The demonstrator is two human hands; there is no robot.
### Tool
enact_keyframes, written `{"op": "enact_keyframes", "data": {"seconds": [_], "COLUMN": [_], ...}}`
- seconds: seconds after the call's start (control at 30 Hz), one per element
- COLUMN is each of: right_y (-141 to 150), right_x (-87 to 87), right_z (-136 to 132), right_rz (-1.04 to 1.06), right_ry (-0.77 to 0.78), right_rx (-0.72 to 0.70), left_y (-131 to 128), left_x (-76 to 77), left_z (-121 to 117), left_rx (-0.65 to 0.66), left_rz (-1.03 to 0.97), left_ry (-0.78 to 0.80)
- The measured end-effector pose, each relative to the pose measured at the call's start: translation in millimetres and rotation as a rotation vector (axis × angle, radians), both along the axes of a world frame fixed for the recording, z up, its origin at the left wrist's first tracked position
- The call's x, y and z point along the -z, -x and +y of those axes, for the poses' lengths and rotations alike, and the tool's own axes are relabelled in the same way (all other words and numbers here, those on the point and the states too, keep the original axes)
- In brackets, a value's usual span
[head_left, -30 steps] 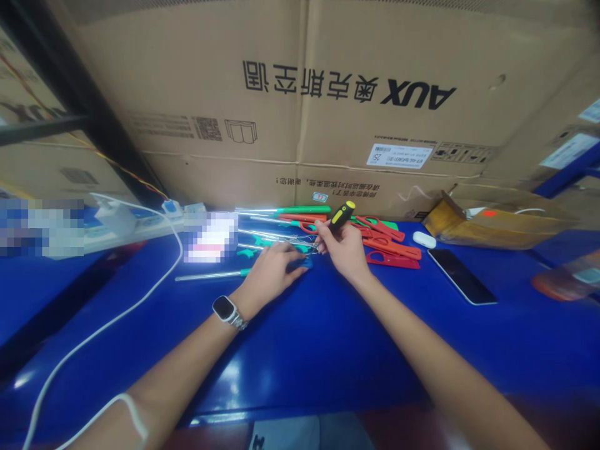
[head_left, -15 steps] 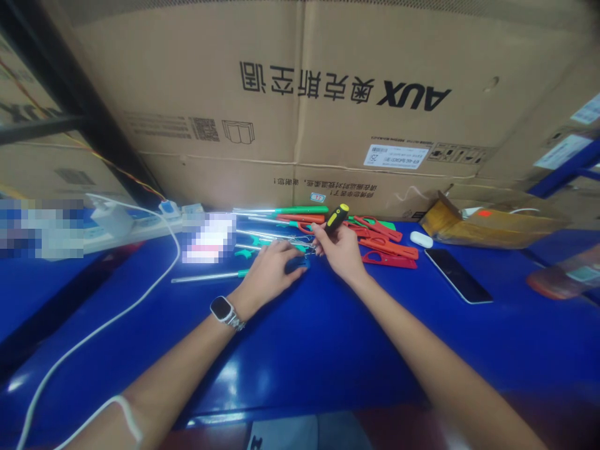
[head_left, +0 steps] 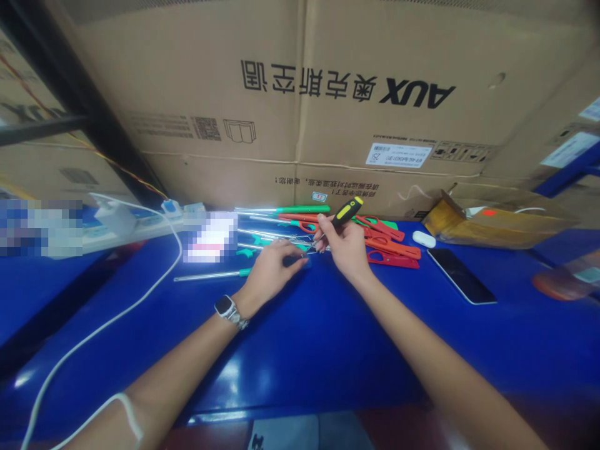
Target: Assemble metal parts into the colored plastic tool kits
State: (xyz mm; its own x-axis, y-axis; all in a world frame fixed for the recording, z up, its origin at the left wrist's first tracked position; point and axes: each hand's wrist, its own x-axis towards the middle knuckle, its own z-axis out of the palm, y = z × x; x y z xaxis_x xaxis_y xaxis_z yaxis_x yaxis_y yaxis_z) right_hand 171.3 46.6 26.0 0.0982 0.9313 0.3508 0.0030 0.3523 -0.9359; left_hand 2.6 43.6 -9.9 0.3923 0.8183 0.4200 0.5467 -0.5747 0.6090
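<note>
My right hand (head_left: 347, 251) is closed on a screwdriver (head_left: 347, 212) with a black and yellow handle. Its handle leans up to the right, and the tip points down toward my left hand. My left hand (head_left: 270, 267), with a watch (head_left: 225, 306) on the wrist, has thumb and fingers pinched around a small blue piece, mostly hidden. Beyond both hands lie metal rods with green ends and a green-handled tool (head_left: 307, 210). Flat red and orange handles (head_left: 392, 245) with oval openings lie just right of my right hand.
A phone (head_left: 462, 276) and a white earbud case (head_left: 424, 239) lie to the right, near an open brown package (head_left: 501, 228) and a clear container (head_left: 569, 275). A power strip (head_left: 140, 232) with a white cable stands left. A big carton (head_left: 262, 37) rises behind the blue table (head_left: 290, 362).
The screwdriver handle has tipped further to the right, and my right hand has turned with it. My left hand stays nearly in place, still pinching. The view has shifted slightly.
</note>
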Motion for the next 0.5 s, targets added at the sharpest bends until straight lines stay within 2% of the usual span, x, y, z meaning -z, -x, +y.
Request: {"op": "enact_keyframes", "data": {"seconds": [0.13, 0.5], "right_y": [-0.2, 3.1], "right_x": [-2.3, -0.6], "right_z": [-0.6, -3.3], "right_rz": [0.013, 0.017], "right_ry": [-0.008, -0.006], "right_rx": [0.009, -0.019], "left_y": [-0.5, -1.6], "left_x": [-0.9, -1.3], "left_z": [-1.1, -3.4], "left_rx": [-0.002, -0.061], "left_rz": [-0.057, -0.022], "left_ry": [0.022, 0.031]}}
